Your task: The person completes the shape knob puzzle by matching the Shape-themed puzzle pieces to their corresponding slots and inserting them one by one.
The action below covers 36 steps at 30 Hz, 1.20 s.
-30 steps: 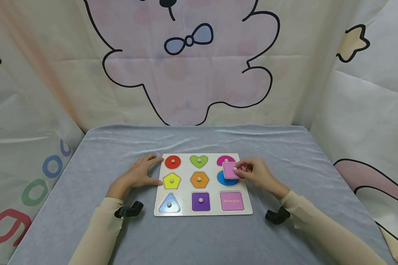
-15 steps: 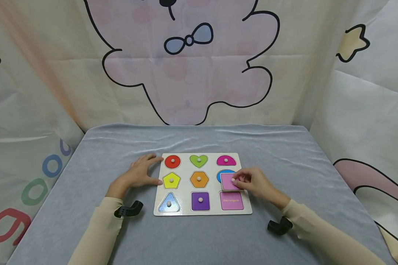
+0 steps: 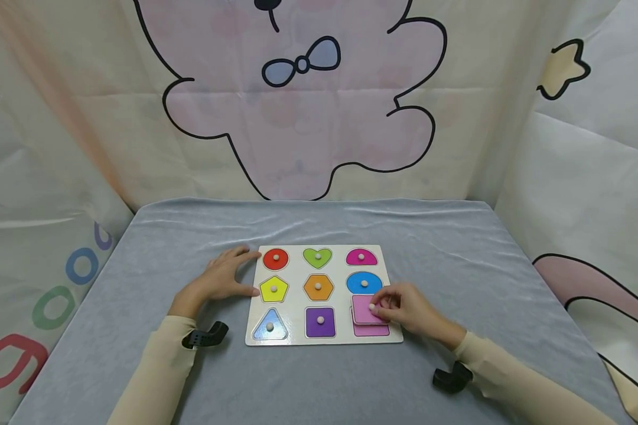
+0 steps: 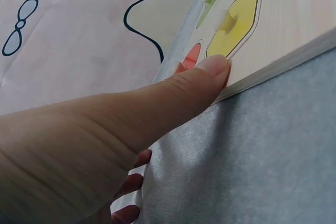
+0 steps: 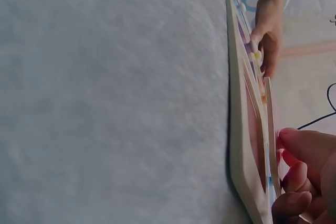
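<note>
A white shape puzzle board (image 3: 295,295) lies flat on the cloth. My right hand (image 3: 406,308) pinches the small knob of a pink rectangle puzzle piece (image 3: 361,310) between thumb and finger. That piece overlaps the pink rectangular recess (image 3: 371,332) at the board's near right corner, shifted a little toward the far side. In the right wrist view the piece (image 5: 271,121) stands clear of the board's surface. At the left edge, my left hand (image 3: 220,277) rests with thumb and index finger spread; the thumb (image 4: 184,85) touches the edge beside the yellow pentagon piece (image 4: 236,22).
Other knobbed pieces sit in their recesses, among them a blue oval (image 3: 360,278), a purple square (image 3: 313,328) and a blue triangle (image 3: 270,333). Grey cloth (image 3: 319,383) covers the table. Printed curtains (image 3: 319,130) hang behind and at both sides.
My right hand has moved the pink rectangle piece toward me, from over the blue oval to over the pink recess, uncovering the oval and semicircle. The left hand has stayed put.
</note>
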### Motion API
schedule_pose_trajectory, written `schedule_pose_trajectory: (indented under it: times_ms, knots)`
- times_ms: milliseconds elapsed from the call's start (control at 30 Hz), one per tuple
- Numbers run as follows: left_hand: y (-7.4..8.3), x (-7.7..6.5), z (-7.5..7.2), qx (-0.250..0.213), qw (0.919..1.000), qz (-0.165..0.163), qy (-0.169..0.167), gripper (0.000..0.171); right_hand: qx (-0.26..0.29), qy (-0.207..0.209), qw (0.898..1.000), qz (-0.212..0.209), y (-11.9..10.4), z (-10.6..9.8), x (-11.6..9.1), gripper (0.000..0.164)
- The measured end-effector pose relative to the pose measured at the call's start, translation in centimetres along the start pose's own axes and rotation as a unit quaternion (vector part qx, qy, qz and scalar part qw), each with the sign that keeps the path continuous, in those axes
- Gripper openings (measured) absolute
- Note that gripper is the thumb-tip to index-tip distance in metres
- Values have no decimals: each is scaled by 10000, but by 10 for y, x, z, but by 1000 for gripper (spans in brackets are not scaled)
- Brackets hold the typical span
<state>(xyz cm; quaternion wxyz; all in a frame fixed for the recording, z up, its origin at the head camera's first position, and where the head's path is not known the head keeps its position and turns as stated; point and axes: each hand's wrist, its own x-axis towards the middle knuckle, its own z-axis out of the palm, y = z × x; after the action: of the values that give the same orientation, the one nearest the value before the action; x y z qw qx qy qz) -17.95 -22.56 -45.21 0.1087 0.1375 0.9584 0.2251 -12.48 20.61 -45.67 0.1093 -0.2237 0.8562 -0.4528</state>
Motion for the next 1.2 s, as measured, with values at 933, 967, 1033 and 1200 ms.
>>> schedule_pose_trajectory:
  times_ms: [933,967,1033,1200]
  knots:
    - [2,-1,-2,-30,10000,9,-9,91,-62,-344,9994,80,1,5,-7,11]
    - [2,-1,-1,-24,10000,10,-1,91,-74,-347,9993,86,1,5,-7,11]
    - [2,-1,-1,-15,10000,20,18,90,-117,-363,9992,89,0,5,-7,11]
    - [2,-1,-1,-7,10000,42,46,90,-179,-388,9990,118,0,6,-7,10]
